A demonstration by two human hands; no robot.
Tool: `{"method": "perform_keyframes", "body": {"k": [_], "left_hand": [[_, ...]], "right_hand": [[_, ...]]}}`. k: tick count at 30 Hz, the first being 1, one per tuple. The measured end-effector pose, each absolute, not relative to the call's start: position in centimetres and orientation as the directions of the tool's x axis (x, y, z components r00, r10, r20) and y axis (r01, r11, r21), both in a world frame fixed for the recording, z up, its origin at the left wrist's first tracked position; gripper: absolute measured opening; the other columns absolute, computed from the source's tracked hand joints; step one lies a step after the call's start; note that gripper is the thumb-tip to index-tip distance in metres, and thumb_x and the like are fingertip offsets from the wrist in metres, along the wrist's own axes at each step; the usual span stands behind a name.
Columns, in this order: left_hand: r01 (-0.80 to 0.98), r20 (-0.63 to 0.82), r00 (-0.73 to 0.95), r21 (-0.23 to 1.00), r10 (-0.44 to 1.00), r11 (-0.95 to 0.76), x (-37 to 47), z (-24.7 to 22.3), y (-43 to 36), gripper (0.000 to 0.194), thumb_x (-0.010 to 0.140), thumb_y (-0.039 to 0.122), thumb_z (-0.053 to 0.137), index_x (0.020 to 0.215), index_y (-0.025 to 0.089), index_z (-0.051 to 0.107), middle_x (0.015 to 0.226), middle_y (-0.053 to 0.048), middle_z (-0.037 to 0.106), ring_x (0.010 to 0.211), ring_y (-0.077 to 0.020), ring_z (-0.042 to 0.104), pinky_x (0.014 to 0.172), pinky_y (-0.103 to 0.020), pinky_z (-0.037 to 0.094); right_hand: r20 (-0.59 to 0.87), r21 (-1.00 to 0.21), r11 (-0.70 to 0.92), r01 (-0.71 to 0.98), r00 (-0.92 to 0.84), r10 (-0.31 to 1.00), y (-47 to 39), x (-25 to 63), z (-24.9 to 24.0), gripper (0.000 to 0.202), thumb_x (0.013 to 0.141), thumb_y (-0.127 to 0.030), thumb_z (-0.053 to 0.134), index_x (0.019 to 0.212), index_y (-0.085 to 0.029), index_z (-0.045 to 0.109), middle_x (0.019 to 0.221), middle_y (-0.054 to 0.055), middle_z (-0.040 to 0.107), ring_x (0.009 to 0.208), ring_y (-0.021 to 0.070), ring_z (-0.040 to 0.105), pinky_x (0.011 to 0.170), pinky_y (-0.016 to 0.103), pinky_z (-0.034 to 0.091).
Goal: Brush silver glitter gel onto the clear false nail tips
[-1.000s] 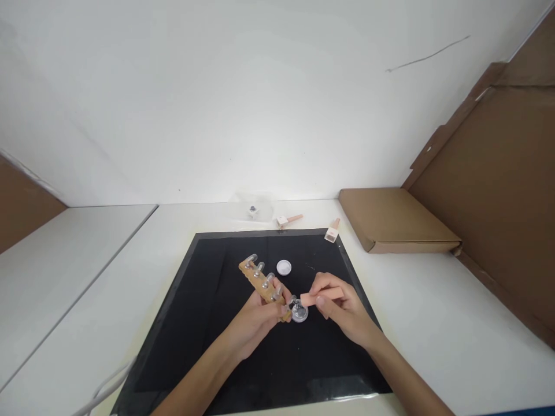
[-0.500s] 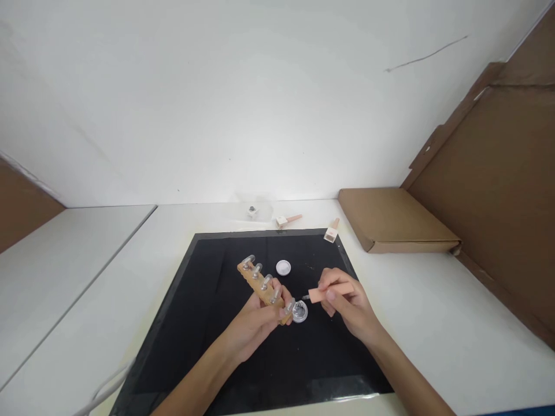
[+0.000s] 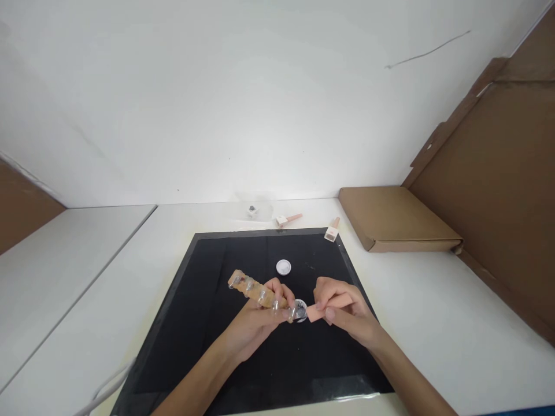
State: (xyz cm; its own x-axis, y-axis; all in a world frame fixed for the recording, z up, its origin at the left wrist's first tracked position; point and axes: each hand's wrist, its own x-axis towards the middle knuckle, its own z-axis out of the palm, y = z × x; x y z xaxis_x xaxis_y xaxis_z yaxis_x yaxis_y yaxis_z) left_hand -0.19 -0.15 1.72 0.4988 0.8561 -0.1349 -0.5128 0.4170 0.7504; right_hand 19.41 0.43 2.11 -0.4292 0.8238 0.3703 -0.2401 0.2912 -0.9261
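My left hand [image 3: 264,316] is closed around one end of a tan, wavy-edged strip [image 3: 255,290], which bears a row of several clear false nails and slants up to the left. Between thumb and fingers, my right hand [image 3: 344,306] pinches the pink handle of a nail polish brush [image 3: 318,312]. The brush's dark tip points left at the false nail [image 3: 292,312] nearest it; whether they touch I cannot tell. Just behind that nail, a small open jar [image 3: 300,305] with silvery contents sits on the mat, partly covered by the nail and brush.
A white round lid [image 3: 283,267] lies on the black mat [image 3: 208,306]. Beyond the mat are two pink-capped polish bottles [image 3: 281,221] [image 3: 332,233] and a small white container [image 3: 252,211] on clear plastic. A flat cardboard box [image 3: 399,222] stands at the right, against upright cardboard.
The strip has tilted, its far end dropping lower and to the left. My right hand has moved slightly down, bringing the brush tip from above the jar to the nearest false nail.
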Motion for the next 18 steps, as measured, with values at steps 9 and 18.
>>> {"method": "perform_keyframes", "body": {"k": [9, 18], "left_hand": [[-0.505, -0.106, 0.518, 0.763, 0.849, 0.404, -0.23, 1.74, -0.11, 0.029, 0.067, 0.007, 0.072, 0.064, 0.017, 0.046, 0.073, 0.001, 0.058, 0.065, -0.0110, 0.050, 0.064, -0.026, 0.034], [-0.500, -0.094, 0.532, 0.768, 0.841, 0.402, -0.22, 1.58, -0.11, 0.030, 0.065, 0.011, 0.075, 0.065, 0.017, 0.046, 0.072, 0.001, 0.057, 0.064, -0.0110, 0.049, 0.061, -0.026, 0.034]], "right_hand": [[0.360, -0.932, 0.285, -0.226, -0.465, 0.808, 0.46, 19.41, 2.09, 0.013, 0.085, -0.030, 0.062, 0.078, -0.020, 0.066, 0.069, 0.001, 0.052, 0.063, 0.0145, 0.049, 0.059, 0.027, 0.036], [0.349, -0.937, 0.299, -0.181, -0.439, 0.828, 0.56, 19.16, 2.50, 0.017, 0.085, -0.032, 0.062, 0.074, -0.019, 0.065, 0.067, 0.001, 0.053, 0.061, 0.0144, 0.049, 0.058, 0.027, 0.036]]}}
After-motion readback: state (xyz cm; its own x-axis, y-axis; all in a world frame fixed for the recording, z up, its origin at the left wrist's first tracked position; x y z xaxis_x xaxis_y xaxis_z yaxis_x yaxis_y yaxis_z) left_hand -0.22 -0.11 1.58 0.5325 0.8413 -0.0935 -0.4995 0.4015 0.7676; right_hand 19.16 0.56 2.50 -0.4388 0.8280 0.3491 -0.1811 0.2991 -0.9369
